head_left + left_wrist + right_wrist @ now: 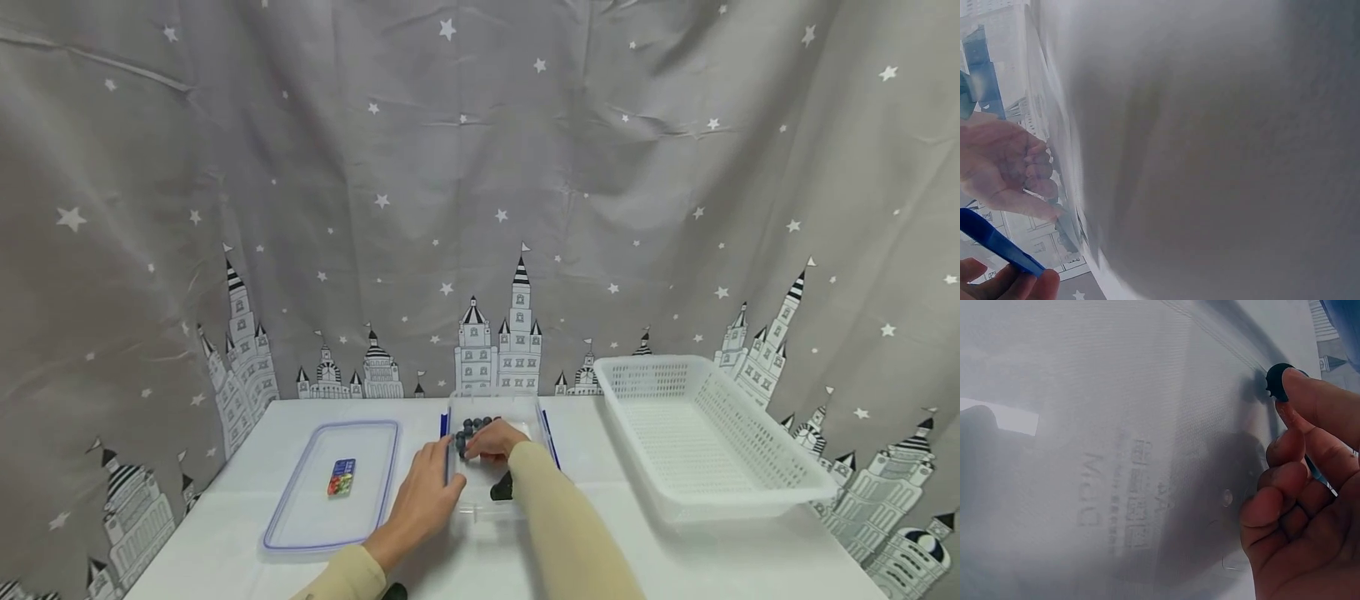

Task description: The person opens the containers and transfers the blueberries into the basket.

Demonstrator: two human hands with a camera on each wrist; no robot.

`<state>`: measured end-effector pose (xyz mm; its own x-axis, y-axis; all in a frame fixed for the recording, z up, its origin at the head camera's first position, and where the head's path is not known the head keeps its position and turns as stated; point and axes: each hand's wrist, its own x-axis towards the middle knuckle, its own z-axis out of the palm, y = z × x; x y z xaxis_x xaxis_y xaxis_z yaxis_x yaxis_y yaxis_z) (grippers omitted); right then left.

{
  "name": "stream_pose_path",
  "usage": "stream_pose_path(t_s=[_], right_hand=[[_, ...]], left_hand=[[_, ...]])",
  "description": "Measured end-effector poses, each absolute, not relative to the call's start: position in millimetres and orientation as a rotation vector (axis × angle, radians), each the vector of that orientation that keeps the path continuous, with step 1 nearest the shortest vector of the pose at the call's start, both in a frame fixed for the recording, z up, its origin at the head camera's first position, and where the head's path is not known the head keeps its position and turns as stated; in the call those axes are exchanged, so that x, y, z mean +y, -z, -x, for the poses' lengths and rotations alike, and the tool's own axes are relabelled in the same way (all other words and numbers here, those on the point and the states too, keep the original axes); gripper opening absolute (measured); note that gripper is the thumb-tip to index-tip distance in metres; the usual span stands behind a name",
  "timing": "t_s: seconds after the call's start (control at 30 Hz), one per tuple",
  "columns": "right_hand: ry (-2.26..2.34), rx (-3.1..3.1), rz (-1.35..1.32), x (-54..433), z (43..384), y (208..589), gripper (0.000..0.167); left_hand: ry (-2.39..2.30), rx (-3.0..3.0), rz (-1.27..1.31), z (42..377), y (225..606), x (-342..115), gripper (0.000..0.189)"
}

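A clear plastic box (498,507) with blue side latches stands in the middle of the white table. Several dark blueberries (468,430) lie in its far left part. Inside the box my right hand (495,440) pinches one dark blueberry (1277,381) between thumb and index finger, low over the bottom, other fingers curled. My left hand (429,492) holds the box's left side. In the left wrist view its fingertips lie along a blue latch (997,240), and the right hand shows through the clear wall.
Left of the box lies a clear lid (307,517) with a blue-violet rim and a colourful label (341,477). A white perforated basket (750,500) stands at the right. Behind the table (217,533) hangs a grey curtain (480,183) with stars and castles.
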<state>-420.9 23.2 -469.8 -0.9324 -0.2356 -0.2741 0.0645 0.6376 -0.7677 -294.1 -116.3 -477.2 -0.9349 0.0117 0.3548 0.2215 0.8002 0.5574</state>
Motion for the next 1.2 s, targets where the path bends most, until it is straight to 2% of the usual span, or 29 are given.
stream_pose_path(t_s=[0.37,0.67,0.93,1.2], right_hand=[[1.155,2.522,0.125,24,416,469,0.009],[1.124,2.531,0.131,24,422,466,0.017],[1.136,2.520,0.080,24,416,458,0.008],[1.114,2.537,0.115,26,417,453,0.014]], left_hand=[[0.901,-2.667,0.180,290,479,-115,0.066],[0.899,-2.677,0.194,293,476,-118,0.067],[0.918,-2.677,0.197,293,476,-118,0.067],[0.911,-2.684,0.184,293,475,-119,0.067]])
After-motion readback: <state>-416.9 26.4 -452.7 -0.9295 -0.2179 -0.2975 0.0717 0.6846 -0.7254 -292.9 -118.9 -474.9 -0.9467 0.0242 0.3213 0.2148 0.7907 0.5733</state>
